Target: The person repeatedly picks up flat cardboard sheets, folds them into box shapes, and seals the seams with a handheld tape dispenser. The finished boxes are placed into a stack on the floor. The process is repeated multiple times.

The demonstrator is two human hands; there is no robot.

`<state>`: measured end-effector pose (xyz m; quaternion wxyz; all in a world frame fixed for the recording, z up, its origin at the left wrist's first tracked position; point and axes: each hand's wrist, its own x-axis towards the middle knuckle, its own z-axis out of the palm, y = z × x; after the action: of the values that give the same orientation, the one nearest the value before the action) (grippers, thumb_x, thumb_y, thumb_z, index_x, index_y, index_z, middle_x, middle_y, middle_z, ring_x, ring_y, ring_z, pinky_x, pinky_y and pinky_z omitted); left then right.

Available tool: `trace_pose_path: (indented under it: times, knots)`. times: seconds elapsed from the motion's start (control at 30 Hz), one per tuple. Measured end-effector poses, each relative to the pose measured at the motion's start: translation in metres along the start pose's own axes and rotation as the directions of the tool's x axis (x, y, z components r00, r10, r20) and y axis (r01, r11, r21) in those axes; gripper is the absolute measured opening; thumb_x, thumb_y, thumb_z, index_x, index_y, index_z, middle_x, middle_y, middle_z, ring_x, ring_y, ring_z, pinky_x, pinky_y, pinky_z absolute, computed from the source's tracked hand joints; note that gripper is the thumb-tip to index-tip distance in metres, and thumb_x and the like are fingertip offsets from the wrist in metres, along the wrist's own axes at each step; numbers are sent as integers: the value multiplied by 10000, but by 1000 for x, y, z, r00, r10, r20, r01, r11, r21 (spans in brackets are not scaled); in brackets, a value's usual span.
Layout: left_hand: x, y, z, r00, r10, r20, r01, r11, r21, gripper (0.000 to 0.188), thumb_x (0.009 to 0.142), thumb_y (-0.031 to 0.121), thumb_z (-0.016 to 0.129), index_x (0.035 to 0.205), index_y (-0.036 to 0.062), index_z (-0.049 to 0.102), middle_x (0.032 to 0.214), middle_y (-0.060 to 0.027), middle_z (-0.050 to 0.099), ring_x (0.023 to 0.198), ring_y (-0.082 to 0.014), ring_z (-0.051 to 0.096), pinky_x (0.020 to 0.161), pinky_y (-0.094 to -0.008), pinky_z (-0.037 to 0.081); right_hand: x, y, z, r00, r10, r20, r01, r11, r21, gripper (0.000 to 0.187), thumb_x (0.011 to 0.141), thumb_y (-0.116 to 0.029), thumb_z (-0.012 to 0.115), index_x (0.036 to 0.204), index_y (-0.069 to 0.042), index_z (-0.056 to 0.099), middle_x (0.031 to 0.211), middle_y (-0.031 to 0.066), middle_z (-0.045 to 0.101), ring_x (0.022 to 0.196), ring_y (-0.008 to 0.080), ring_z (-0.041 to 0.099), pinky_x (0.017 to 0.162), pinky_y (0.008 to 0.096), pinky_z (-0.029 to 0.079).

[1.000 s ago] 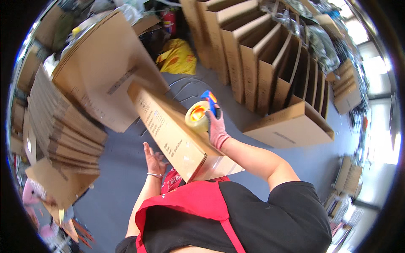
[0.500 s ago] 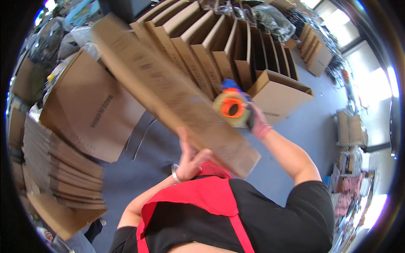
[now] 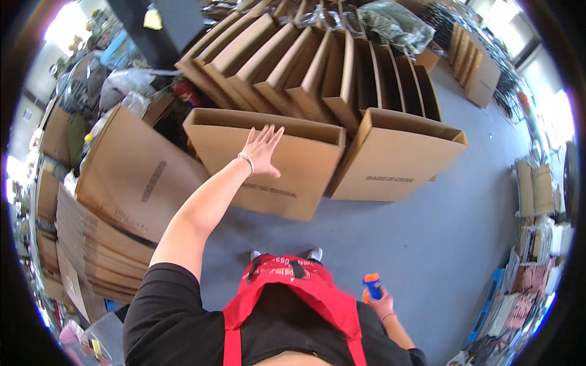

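My left hand point(image 3: 262, 152), a bracelet at its wrist, reaches forward with fingers spread and holds nothing. It is over the front face of an open-topped cardboard box point(image 3: 259, 195) that stands upright on the floor; whether it touches the box I cannot tell. Low at my right side, my right hand point(image 3: 384, 306) is closed round a blue and orange tape dispenser point(image 3: 372, 284), partly hidden by the fingers. To the right of the first box stands another narrow open-topped box point(image 3: 394, 161).
Behind stands a row of several tall, narrow open cardboard boxes point(image 3: 308, 67). At left lean a large cardboard sheet point(image 3: 131, 183) and a stack of flattened cartons point(image 3: 104, 250). Bagged goods point(image 3: 397, 25) lie at the back. Loaded shelves point(image 3: 531, 244) line the right side of the grey floor point(image 3: 439, 226).
The cardboard box, tilted in front of me before, now stands upright beside the other box. My left hand has let go and moved forward; my right hand has dropped down with the tape dispenser.
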<state>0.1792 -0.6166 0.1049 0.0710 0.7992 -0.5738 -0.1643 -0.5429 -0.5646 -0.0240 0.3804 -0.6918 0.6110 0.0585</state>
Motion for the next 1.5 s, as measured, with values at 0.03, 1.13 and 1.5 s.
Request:
trace_pose_path:
  times: [0.03,1.13,1.5]
  knots:
    - [32,1,14,978,-64,199,89,989,-117,1379,664,441,965,1710,185,103,1725,-269,188,1602,-426,198,1274,-600,228,-14,24,20,999,32,21,-32,999,-21,723,714,-322,882,1374,-140,649,1195,199,752,1071,351,747,957,434,585]
    - [36,79,28,544,733,408,-747,645,-163,137,914,227,688,916,109,759,890,-94,657,892,-300,698,785,-432,589,-48,-31,67,878,479,24,-423,750,508,784,741,-403,890,1441,-173,624,1312,170,735,1230,296,707,1085,391,535]
    - [162,360,86,659,736,154,-747,664,25,250,980,260,646,899,30,701,958,-141,646,873,-353,704,782,-454,601,75,165,-90,778,580,-243,-84,478,874,733,775,-95,830,1462,-92,574,1306,110,687,1141,219,678,1002,361,553]
